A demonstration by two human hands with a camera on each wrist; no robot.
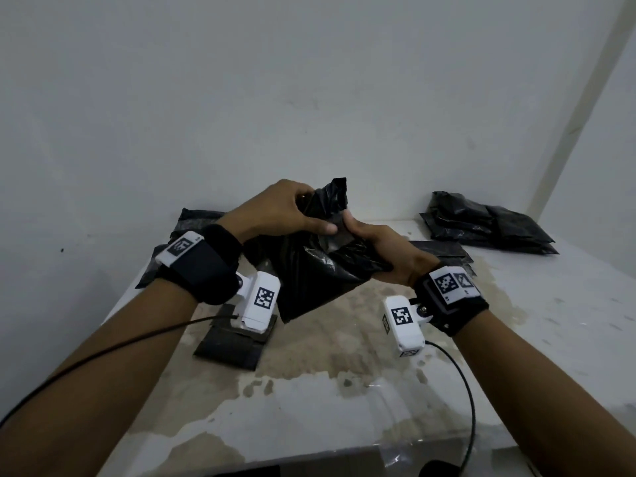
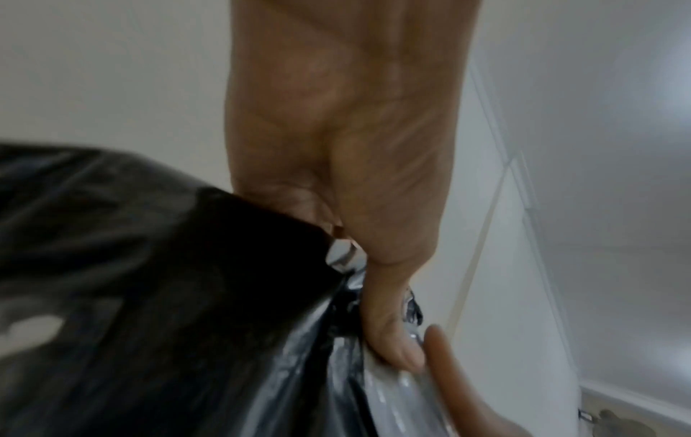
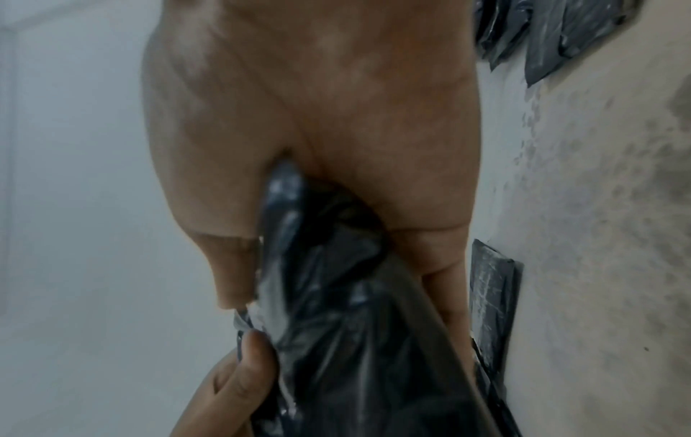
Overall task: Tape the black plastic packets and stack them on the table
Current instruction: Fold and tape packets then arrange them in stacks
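A crumpled black plastic packet (image 1: pixel 309 270) is held above the table between both hands. My left hand (image 1: pixel 285 211) grips its upper part from the left, fingers curled over the bunched top and thumb pressed on the plastic. My right hand (image 1: pixel 382 249) grips its right side, thumb up by the left thumb. In the left wrist view the thumb pinches the black plastic packet (image 2: pixel 168 310). In the right wrist view the black plastic packet (image 3: pixel 336 295) is clamped between thumb and fingers. No tape is plainly visible.
A stack of black packets (image 1: pixel 488 222) lies at the back right of the worn white table (image 1: pixel 344 390). Flat black packets lie at the left (image 1: pixel 192 218), under the left wrist (image 1: pixel 230 349) and by the right hand (image 1: pixel 444 251). Walls close in behind and to the right.
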